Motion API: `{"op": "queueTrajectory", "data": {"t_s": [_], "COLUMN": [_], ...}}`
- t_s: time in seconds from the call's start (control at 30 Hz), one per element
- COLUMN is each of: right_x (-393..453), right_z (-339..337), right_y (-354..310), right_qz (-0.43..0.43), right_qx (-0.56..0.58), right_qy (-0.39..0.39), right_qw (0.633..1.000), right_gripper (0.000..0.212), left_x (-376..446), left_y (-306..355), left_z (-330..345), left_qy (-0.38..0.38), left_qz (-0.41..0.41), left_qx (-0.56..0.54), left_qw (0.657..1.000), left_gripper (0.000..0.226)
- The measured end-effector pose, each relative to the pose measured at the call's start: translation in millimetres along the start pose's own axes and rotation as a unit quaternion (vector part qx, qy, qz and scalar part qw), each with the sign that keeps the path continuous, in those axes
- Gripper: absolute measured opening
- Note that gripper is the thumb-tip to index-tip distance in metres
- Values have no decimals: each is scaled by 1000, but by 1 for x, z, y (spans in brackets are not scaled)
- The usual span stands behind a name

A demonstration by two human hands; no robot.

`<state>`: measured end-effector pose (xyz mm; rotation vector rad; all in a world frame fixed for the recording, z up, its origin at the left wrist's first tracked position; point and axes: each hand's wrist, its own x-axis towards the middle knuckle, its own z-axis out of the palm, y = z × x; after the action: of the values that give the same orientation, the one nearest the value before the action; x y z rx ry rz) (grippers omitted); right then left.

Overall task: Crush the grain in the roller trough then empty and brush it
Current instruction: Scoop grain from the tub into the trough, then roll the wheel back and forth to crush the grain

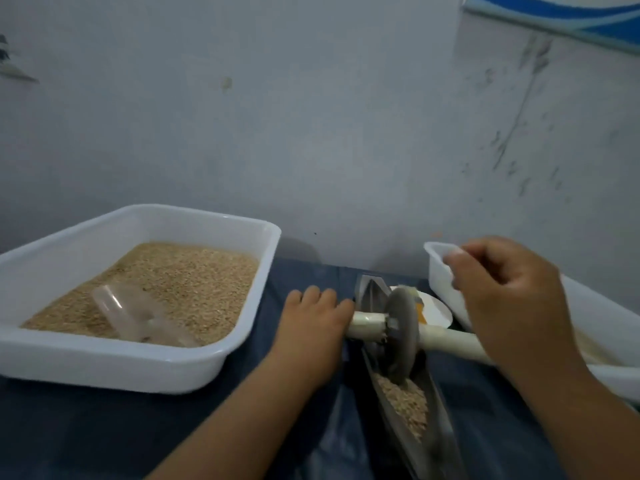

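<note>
A narrow dark roller trough (420,382) lies on the dark sheet and holds a bed of tan grain (405,401). A grey roller wheel (400,332) stands in the trough on a white axle handle (446,337). My left hand (313,327) grips the left end of that handle. My right hand (509,296) is blurred and hovers over the handle's right part. Its fingers are curled and nothing shows in them. The handle runs under its heel, and whether they touch is hidden.
A large white tray (242,344) of grain with a clear plastic scoop (135,315) stands at the left. A second white tray (438,271) sits at the right, partly behind my right hand. A small white dish (434,311) lies behind the wheel. The wall is close behind.
</note>
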<state>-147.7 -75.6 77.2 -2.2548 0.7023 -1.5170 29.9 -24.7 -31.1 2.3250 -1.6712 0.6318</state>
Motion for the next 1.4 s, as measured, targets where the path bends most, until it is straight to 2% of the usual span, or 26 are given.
{"op": "queueTrajectory", "data": {"t_s": [0.03, 0.1, 0.17, 0.23, 0.27, 0.33, 0.4, 0.47, 0.57, 0.63, 0.77, 1.0, 1.17, 1.3, 1.4], "right_x": [-4, -11, -15, -17, -16, -10, -1, 10, 19, 17, -4, -29, -30, -20, -10], "right_z": [-16, -29, -30, -21, -13, -1, 1, -8, -32, -46, -64, -68, -48, -22, 3], "right_y": [26, 70, 99, 120, 126, 127, 122, 115, 97, 87, 79, 91, 111, 126, 138], "right_qz": [29, 73, 72, 35, 22, -13, -46, -73, -105, -124, -101, -65, -48, -23, -10], "right_qx": [-25, -90, -155, -254, -283, -304, -284, -228, -172, -161, -146, -141, -196, -241, -292], "right_qy": [20, -13, -155, -318, -353, -351, -310, -268, -255, -275, -320, -358, -380, -381, -378], "right_qw": [999, 993, 973, 913, 891, 885, 906, 933, 946, 940, 930, 921, 903, 892, 878], "right_gripper": [20, 19, 29, 52, 57, 47, 38, 42, 43, 41, 38, 47, 38, 33, 25], "left_x": [8, 14, 16, 19, 17, 14, 12, 8, -5, -16, -42, -56, -43, -21, 1], "left_y": [-9, -4, 1, -8, -8, -4, -4, -4, -7, -6, 7, 10, 13, 7, 4], "left_z": [1, 3, 3, 9, 7, 1, -10, -29, -61, -74, -82, -71, -46, -26, -10], "left_qy": [16, -15, -21, 13, 16, 23, 44, 75, 114, 97, 49, -21, -70, -80, -48], "left_qz": [-6, -2, -26, -41, -45, -43, -52, -79, -94, -96, -95, -76, -82, -82, -70], "left_qx": [47, 11, -21, -21, -20, -8, -3, -2, -11, -31, -39, -60, -58, -63, -15], "left_qw": [999, 1000, 999, 999, 999, 999, 998, 994, 989, 990, 993, 995, 993, 991, 996], "left_gripper": [29, 18, 19, 21, 23, 24, 27, 25, 23, 20, 18, 19, 22, 19, 18]}}
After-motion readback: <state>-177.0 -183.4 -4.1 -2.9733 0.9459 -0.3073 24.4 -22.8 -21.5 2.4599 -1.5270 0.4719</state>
